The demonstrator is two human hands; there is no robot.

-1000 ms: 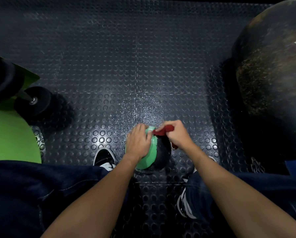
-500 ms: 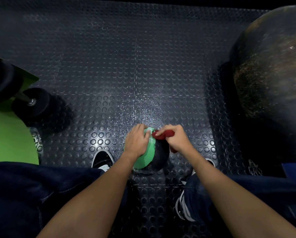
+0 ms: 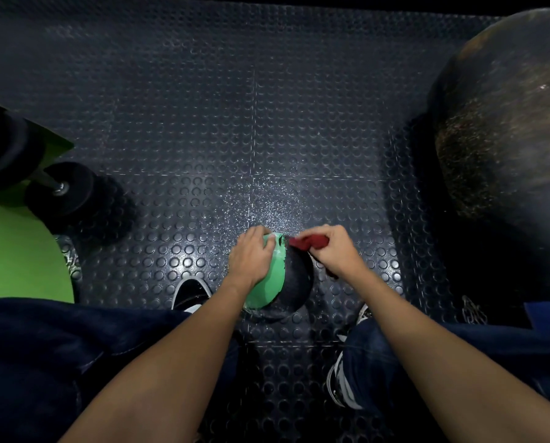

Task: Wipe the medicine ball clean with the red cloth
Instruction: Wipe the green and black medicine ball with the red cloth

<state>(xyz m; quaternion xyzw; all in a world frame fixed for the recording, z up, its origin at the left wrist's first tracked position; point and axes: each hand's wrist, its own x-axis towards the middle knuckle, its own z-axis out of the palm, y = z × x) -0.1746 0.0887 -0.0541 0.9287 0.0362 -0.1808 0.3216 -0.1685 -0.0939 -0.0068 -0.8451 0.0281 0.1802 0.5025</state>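
studded rubber floor [image 3: 203, 123] is carrying everything in view. the ball [image 3: 294, 282], half green and half black, is sitting on it between the person's shoes [image 3: 190, 292], just below the middle of the head view.

hand state:
- the left hand [image 3: 251, 255] is lying over the green half, fingers curving round the top and steadying the ball.
- the right hand [image 3: 337, 251] is holding the cloth [image 3: 309, 242] as a small wad, fingers clamped on it, and is pressing it against the upper edge of the black half, just beside the colour seam.

surroundings: a dumbbell [image 3: 62, 190] is resting at the left by a green mat [image 3: 11, 251], well apart from the ball. a large ball [image 3: 507, 123] is standing at the right, also apart.

the step in hand is judged to be wiping the top zone. the underside is touching the floor and is probably going unwiped.

faults that could be developing from here:
- the ball rolling away. cause: sideways wiping force from the right while only one hand is restraining a round body on a studded surface.
- patchy cleaning. cause: the cloth is bunched tight, so only a narrow face is making contact, and the left palm is covering part of the green half.
- recontamination. cause: pale speckle is lying on the floor just beyond the ball, and turning the ball through it could be picking the dirt up again.
- cloth slipping out. cause: only a short end is showing past the fingers.
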